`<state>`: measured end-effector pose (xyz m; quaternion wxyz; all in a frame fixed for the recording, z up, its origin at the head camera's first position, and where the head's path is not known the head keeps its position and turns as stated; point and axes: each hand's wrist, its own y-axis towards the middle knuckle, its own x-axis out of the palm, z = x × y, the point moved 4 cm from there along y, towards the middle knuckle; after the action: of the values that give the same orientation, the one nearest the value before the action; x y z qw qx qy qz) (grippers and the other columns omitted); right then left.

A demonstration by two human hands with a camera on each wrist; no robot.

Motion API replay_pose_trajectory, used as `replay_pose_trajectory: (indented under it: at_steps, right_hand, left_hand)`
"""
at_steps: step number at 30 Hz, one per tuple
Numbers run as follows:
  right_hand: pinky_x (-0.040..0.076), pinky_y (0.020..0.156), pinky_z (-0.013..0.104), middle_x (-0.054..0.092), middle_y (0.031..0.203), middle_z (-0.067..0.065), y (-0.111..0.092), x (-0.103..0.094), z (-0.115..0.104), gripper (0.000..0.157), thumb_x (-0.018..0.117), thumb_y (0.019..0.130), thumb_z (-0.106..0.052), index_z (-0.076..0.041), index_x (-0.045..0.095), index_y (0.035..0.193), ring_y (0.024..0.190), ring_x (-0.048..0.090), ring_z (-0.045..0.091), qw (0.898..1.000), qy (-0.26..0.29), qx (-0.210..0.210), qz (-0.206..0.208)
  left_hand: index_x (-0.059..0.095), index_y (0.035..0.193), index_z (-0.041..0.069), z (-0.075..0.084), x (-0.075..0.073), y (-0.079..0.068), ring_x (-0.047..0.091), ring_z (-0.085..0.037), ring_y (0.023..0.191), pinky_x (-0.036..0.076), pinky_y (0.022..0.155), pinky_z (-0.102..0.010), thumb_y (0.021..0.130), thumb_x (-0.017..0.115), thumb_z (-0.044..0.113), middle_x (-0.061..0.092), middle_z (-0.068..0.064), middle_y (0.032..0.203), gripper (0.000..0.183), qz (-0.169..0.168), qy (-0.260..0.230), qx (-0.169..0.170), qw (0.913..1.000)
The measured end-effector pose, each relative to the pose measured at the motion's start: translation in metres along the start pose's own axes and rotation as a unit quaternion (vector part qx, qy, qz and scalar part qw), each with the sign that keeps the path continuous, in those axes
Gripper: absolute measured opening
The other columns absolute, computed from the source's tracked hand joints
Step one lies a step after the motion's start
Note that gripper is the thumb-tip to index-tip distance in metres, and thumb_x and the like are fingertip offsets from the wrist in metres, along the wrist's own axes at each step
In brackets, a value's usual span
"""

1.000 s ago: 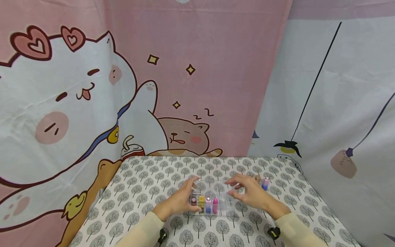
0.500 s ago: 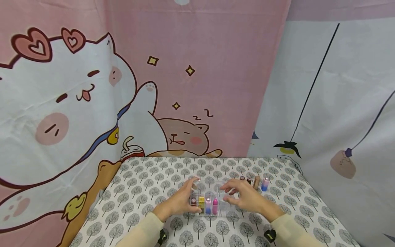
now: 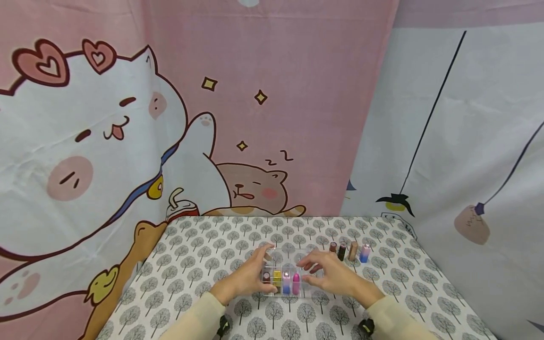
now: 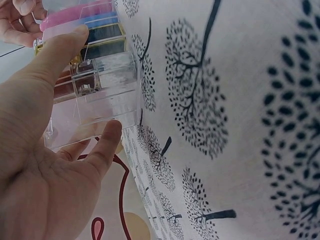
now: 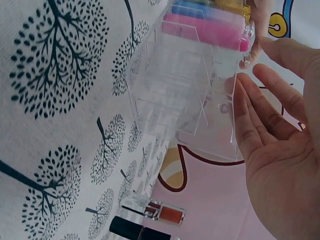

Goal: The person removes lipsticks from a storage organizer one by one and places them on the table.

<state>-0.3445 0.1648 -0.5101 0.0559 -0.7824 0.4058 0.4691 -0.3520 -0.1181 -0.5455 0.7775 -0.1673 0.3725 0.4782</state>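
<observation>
Clear plastic makes the box (image 5: pixel 165 85) that the left hand (image 3: pixel 244 276) pinches by its left end, thumb in front, low in the middle of the head view. The right hand (image 3: pixel 333 273) is at the box's right end, thumb and fingers spread apart, holding nothing. I can't tell if its fingertips touch the box.

Four tubes are inside: a dark tube (image 3: pixel 266 276) partly hidden by the left thumb, a yellow tube (image 3: pixel 277 277), a pink-and-blue tube (image 3: pixel 286 283) and a bright pink tube (image 3: pixel 296 284).

Four more stand in a row right of the middle: a brown tube (image 3: pixel 333 247), its foot hidden by the right hand, a black tube (image 3: pixel 342 251), cut off at the right wrist view's bottom edge, a tan tube (image 3: pixel 352 251) and another pink-and-blue one (image 3: pixel 364 253).
</observation>
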Motion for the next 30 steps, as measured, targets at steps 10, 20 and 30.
replay_pose_trajectory:
  at_steps: [10,20,30]
  right_hand:
    - [0.072,0.102,0.034,0.084,0.130,0.002,0.003,0.009,-0.001,0.036,0.087,0.105,-0.024,-0.009,0.081,0.136,0.113,0.080,0.013,1.000,-0.002,0.023,-0.013]
    - [0.072,0.101,0.032,0.085,0.128,-0.001,0.004,0.017,-0.001,0.033,0.086,0.106,-0.023,-0.011,0.081,0.136,0.111,0.079,0.006,1.000,0.004,0.023,-0.020]
    - [0.071,0.097,0.029,0.086,0.123,-0.001,0.007,0.017,-0.004,0.030,0.086,0.105,-0.020,-0.010,0.082,0.133,0.107,0.077,0.001,1.000,0.001,0.018,-0.022]
  left_hand:
    - [0.022,0.183,0.016,0.003,-0.002,-0.001,0.072,-0.033,0.133,0.069,0.111,-0.045,0.084,0.106,0.032,0.059,-0.021,0.160,0.131,0.001,-0.003,0.015,0.9999]
    - [0.022,0.183,0.025,0.000,0.000,0.000,0.071,-0.024,0.128,0.068,0.112,-0.045,0.084,0.107,0.034,0.060,-0.016,0.160,0.131,0.001,0.010,0.006,0.9999]
    - [0.022,0.184,0.021,-0.001,0.000,-0.002,0.071,-0.028,0.134,0.068,0.113,-0.047,0.083,0.106,0.036,0.059,-0.018,0.161,0.132,0.001,0.004,0.003,1.0000]
